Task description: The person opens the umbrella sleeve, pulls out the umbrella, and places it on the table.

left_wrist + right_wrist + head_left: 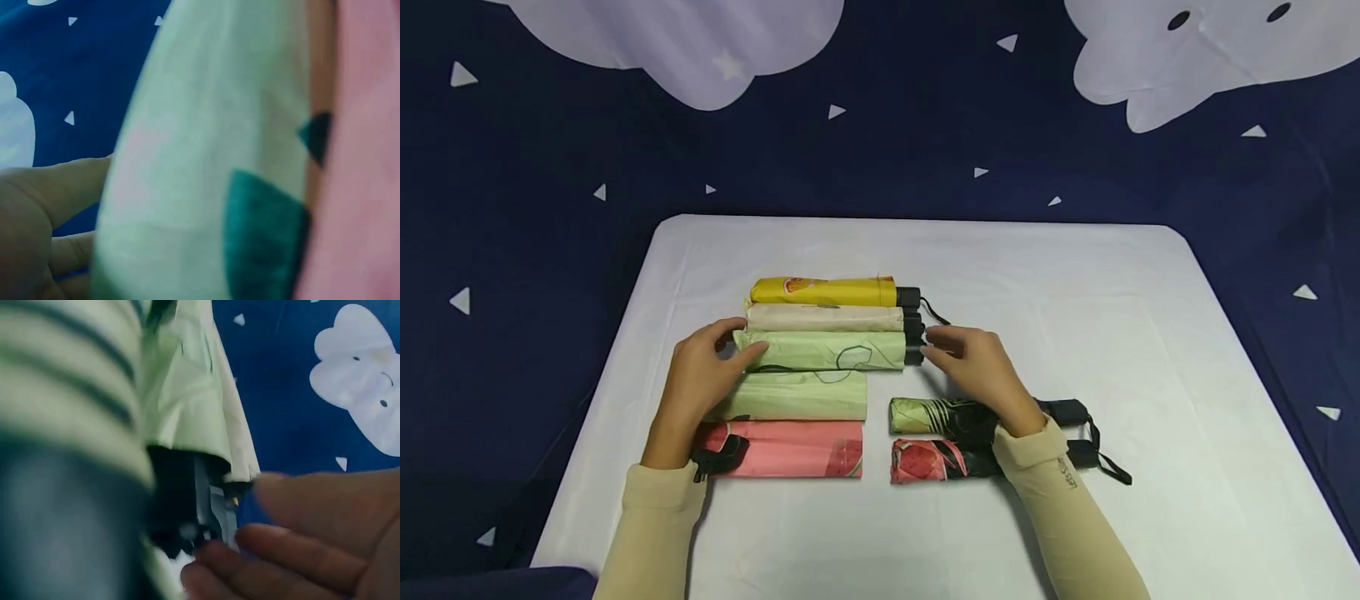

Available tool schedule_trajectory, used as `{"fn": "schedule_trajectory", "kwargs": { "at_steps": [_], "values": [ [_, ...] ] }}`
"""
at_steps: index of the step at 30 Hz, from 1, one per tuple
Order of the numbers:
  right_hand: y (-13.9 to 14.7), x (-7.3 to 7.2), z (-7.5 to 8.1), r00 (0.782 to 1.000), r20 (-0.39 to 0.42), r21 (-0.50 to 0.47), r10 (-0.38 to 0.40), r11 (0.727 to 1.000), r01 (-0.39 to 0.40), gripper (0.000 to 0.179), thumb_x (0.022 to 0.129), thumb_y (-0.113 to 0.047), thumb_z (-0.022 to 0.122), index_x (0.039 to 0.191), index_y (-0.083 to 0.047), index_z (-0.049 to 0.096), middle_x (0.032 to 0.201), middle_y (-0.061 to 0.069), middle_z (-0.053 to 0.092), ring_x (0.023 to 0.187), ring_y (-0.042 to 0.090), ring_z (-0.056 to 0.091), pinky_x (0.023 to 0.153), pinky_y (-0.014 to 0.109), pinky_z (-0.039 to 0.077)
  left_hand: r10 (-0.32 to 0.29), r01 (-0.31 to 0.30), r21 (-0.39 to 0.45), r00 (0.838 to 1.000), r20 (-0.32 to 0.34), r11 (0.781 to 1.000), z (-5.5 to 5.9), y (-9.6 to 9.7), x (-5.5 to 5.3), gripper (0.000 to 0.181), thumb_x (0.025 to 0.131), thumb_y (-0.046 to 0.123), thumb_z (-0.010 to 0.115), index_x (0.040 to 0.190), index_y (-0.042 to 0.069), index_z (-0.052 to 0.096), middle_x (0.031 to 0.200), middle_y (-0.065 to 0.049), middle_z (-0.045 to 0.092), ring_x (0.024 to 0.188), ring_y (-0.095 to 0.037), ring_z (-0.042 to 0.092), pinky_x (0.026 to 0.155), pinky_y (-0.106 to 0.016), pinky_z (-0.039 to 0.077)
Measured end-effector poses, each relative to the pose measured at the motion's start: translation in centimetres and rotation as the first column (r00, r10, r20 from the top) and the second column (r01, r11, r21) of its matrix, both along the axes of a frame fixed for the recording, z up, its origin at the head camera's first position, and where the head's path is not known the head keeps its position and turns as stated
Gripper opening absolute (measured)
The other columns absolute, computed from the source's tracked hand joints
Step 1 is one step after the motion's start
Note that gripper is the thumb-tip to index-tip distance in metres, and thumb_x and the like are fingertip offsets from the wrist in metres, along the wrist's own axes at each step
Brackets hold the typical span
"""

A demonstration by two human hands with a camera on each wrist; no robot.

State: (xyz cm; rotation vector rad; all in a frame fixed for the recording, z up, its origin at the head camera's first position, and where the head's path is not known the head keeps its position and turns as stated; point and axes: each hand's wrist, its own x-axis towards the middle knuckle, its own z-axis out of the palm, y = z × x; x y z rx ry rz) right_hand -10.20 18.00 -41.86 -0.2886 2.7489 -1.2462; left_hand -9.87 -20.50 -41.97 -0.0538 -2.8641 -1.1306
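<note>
1. Grip: the left hand (703,367) has its thumb resting on the left end of the light green umbrella (820,351); the right hand (973,367) has its fingertips at that umbrella's black handle (914,350). Both hands appear relaxed, with no closed grasp evident; right-hand contact cannot be confirmed.
2. Reason: one hand at each end probably serves to steady the umbrella and keep it parallel with its neighbours.
3. Directly beyond the hands: the cream umbrella (823,318), then the yellow umbrella (823,292), stacked side by side, handles toward the right hand. Such placement suggests deliberate ordering.
4. On the body side of the grip: a pale green cover (797,396), apparently flat, then a pink cover (805,450) with a black strap (726,457) by the left wrist.
5. Below the right hand: the lime-and-black umbrella (921,416) and the watermelon-print umbrella (925,461).
6. Obstructions: the right forearm crosses both, hiding their middles; the left arm covers the covers' near ends. A loose cord (934,312) lies just beyond the right fingertips.
</note>
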Motion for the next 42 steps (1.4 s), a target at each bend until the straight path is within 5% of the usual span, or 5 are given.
{"fn": "schedule_trajectory", "kwargs": {
  "at_steps": [11, 17, 31, 36, 42],
  "values": [
    [0.0, -0.3, -2.2, 0.998, 0.059, 0.030, 0.027, 0.999, -0.029, 0.043, 0.097, -0.026, 0.073, 0.135, -0.007, 0.067, 0.119, 0.011, 0.073, 0.106, 0.024, 0.072, 0.088, 0.044, 0.057, 0.016, -0.017, 0.005, 0.997, 0.075, 1.000, -0.6, -0.5, -0.2, 0.060, 0.088, 0.047, 0.081, 0.126, 0.002, 0.068, 0.087, -0.009, 0.064, 0.081, -0.024, 0.056, 0.076, -0.040, 0.047],
    [-0.1, -0.1, -2.6, 0.998, 0.036, 0.025, 0.047, 0.999, -0.047, 0.043, 0.095, -0.020, 0.075, 0.135, -0.006, 0.067, 0.121, 0.012, 0.073, 0.105, 0.023, 0.072, 0.088, 0.043, 0.058, 0.007, -0.009, 0.014, 0.992, 0.129, 1.000, -0.7, -0.9, 0.2, 0.057, 0.083, 0.042, 0.086, 0.120, 0.001, 0.070, 0.087, -0.008, 0.067, 0.082, -0.023, 0.059, 0.077, -0.038, 0.049],
    [-1.0, 0.7, -2.3, 0.999, -0.029, 0.028, 0.026, 0.999, -0.026, 0.046, 0.094, -0.010, 0.075, 0.138, -0.001, 0.062, 0.118, 0.015, 0.073, 0.103, 0.024, 0.073, 0.088, 0.042, 0.058, -0.041, 0.043, -0.045, 0.998, 0.040, 0.998, -0.5, -0.3, 0.0, 0.048, 0.081, 0.028, 0.090, 0.113, -0.004, 0.074, 0.086, -0.013, 0.075, 0.081, -0.026, 0.068, 0.071, -0.041, 0.052],
    [-1.1, 0.7, -2.3, 1.000, -0.019, 0.005, 0.018, 1.000, -0.018, 0.049, 0.091, -0.007, 0.077, 0.138, 0.000, 0.062, 0.117, 0.016, 0.073, 0.102, 0.024, 0.073, 0.087, 0.039, 0.059, -0.067, 0.068, -0.055, 0.997, 0.025, 0.996, -0.5, -0.1, 0.0, 0.039, 0.078, 0.021, 0.091, 0.104, -0.002, 0.074, 0.073, -0.007, 0.065, 0.070, -0.022, 0.057, 0.064, -0.036, 0.045],
    [-1.2, 0.6, -2.5, 0.997, -0.071, 0.033, 0.017, 0.999, -0.015, 0.039, 0.090, -0.005, 0.078, 0.129, -0.002, 0.070, 0.110, 0.012, 0.076, 0.098, 0.023, 0.074, 0.085, 0.042, 0.059, -0.095, 0.093, -0.072, 0.995, -0.027, 0.993, -0.8, 0.1, 0.1, 0.043, 0.074, 0.008, 0.092, 0.111, -0.005, 0.072, 0.070, -0.005, 0.058, 0.067, -0.022, 0.052, 0.062, -0.036, 0.042]
  ]
}}
